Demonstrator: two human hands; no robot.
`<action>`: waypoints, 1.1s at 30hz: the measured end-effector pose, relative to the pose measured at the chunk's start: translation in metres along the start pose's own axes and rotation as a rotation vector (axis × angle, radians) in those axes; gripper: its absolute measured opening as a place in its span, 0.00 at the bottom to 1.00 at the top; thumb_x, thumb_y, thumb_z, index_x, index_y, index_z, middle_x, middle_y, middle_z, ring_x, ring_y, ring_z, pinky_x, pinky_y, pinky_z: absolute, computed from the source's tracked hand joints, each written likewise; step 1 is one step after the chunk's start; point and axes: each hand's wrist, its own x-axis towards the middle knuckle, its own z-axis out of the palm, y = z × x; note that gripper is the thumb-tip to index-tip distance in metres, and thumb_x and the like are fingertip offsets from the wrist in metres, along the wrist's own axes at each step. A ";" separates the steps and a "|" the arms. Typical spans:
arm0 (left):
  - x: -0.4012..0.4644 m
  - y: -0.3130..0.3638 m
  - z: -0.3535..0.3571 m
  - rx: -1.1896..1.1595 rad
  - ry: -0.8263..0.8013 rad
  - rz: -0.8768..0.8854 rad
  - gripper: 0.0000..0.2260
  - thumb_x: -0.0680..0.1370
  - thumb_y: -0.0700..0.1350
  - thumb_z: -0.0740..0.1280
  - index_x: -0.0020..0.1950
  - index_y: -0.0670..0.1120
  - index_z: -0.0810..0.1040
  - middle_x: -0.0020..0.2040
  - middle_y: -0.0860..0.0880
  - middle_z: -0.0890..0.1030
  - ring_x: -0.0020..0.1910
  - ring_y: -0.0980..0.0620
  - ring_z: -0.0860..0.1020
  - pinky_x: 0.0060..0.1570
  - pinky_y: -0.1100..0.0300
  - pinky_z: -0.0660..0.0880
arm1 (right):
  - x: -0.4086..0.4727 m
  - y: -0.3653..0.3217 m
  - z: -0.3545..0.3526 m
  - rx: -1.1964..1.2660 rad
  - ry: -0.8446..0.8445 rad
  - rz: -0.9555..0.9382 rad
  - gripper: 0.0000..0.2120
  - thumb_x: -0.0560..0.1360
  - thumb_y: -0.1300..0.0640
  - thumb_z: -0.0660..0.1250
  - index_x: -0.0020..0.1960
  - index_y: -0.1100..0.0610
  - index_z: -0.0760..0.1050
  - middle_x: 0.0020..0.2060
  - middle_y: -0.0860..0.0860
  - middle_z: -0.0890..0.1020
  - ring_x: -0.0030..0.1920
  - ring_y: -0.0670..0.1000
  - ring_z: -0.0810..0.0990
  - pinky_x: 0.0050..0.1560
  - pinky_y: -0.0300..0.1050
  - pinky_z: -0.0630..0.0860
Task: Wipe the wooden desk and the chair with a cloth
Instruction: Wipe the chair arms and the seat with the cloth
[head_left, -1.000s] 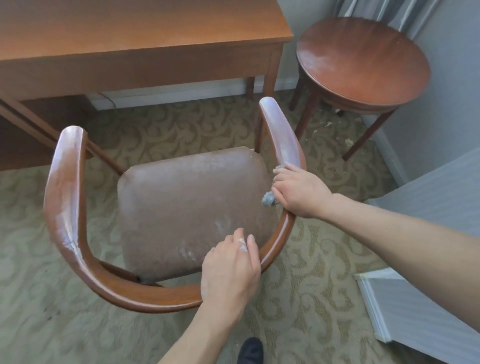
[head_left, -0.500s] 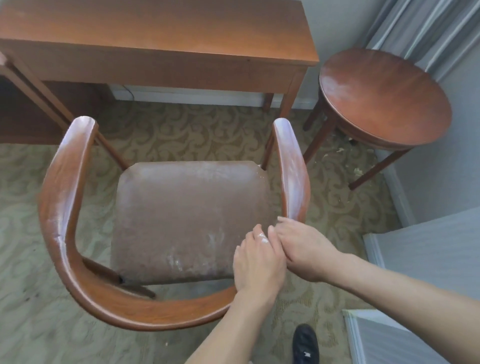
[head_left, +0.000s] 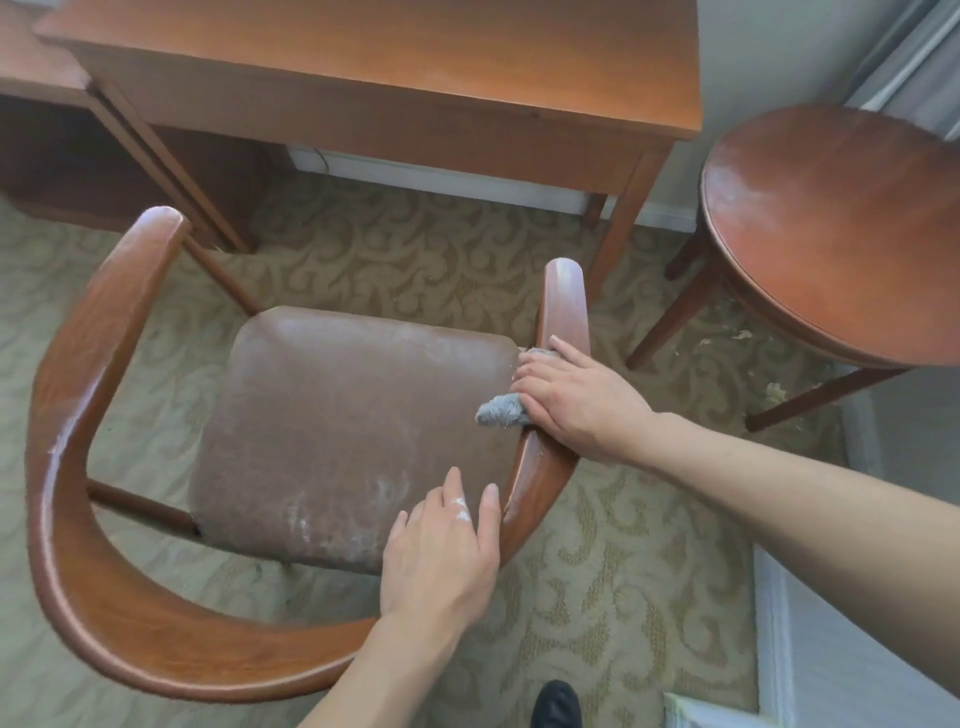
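A grey cloth (head_left: 501, 410) is pressed onto the chair (head_left: 332, 441) armrest at three o'clock by the flat-fingered right hand (head_left: 576, 402), while the backrest at five o'clock is touched by the spread left hand (head_left: 441, 556).

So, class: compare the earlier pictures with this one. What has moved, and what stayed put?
The right hand slid the grey cloth forward along the chair's right armrest, away from the left hand. The left hand stays resting on the chair's rail; chair, desk and round table stayed put.
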 end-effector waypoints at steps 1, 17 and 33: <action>0.000 -0.001 0.001 -0.014 -0.004 -0.013 0.38 0.78 0.68 0.37 0.81 0.49 0.60 0.73 0.51 0.74 0.71 0.50 0.72 0.74 0.50 0.64 | 0.006 0.008 -0.002 -0.014 0.001 0.006 0.21 0.86 0.49 0.48 0.68 0.53 0.75 0.66 0.46 0.78 0.77 0.48 0.65 0.81 0.51 0.48; 0.014 0.005 0.010 -0.113 -0.027 -0.053 0.32 0.82 0.64 0.43 0.80 0.49 0.61 0.70 0.47 0.76 0.66 0.45 0.75 0.63 0.47 0.71 | 0.089 0.064 -0.010 0.093 0.181 0.456 0.17 0.82 0.52 0.48 0.59 0.61 0.70 0.59 0.58 0.75 0.64 0.60 0.71 0.71 0.60 0.63; 0.012 0.011 0.007 -0.075 0.010 -0.037 0.28 0.83 0.62 0.45 0.76 0.51 0.67 0.66 0.49 0.78 0.62 0.45 0.78 0.56 0.49 0.74 | 0.020 -0.037 0.011 0.418 0.298 0.825 0.30 0.85 0.54 0.53 0.79 0.70 0.49 0.75 0.67 0.61 0.72 0.64 0.69 0.68 0.51 0.70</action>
